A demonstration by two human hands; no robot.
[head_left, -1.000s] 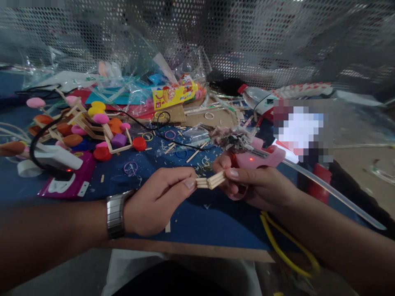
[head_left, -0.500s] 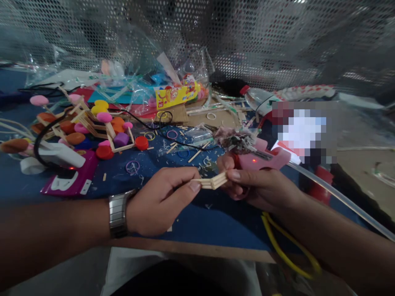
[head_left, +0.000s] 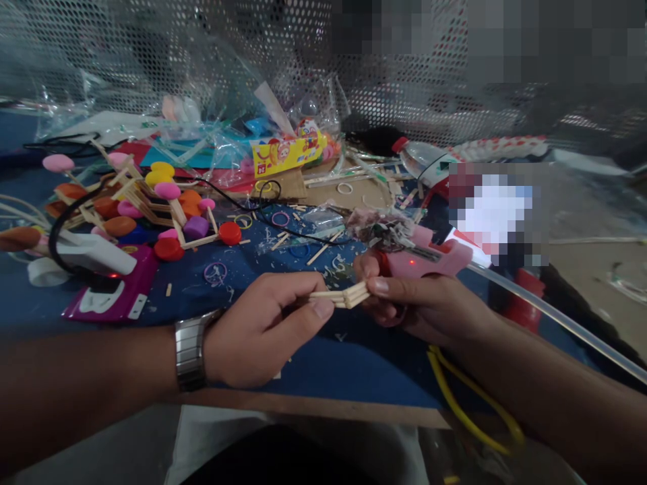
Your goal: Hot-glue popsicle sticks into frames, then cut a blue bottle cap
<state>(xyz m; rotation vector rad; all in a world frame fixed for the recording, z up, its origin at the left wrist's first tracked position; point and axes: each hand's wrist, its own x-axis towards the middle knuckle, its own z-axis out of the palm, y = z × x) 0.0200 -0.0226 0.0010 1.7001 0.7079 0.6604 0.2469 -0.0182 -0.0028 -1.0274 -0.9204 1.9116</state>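
Between my two hands is a small angled piece of stacked wooden sticks (head_left: 348, 296), bent near its middle. My left hand (head_left: 273, 327), with a metal watch (head_left: 191, 351) on the wrist, pinches its left end between thumb and forefinger. The thumb of my right hand (head_left: 417, 300) presses on the right end. In that same hand is a pink glue gun (head_left: 422, 252) with a small red light; grey stringy material (head_left: 381, 229) covers its front part. A clear glue stick (head_left: 550, 316) extends from its back toward the lower right.
A stick model with coloured clay pieces (head_left: 166, 192) stands at the left, behind a purple box (head_left: 114, 289) bearing a white plug. Wrappers, a yellow package (head_left: 288, 155) and a plastic bottle (head_left: 424, 162) lie at the back. A yellow loop (head_left: 470, 411) hangs at the front edge.
The view has shifted slightly. A little more of the left part of the stick piece shows between my left thumb and forefinger. Both hands keep their hold.
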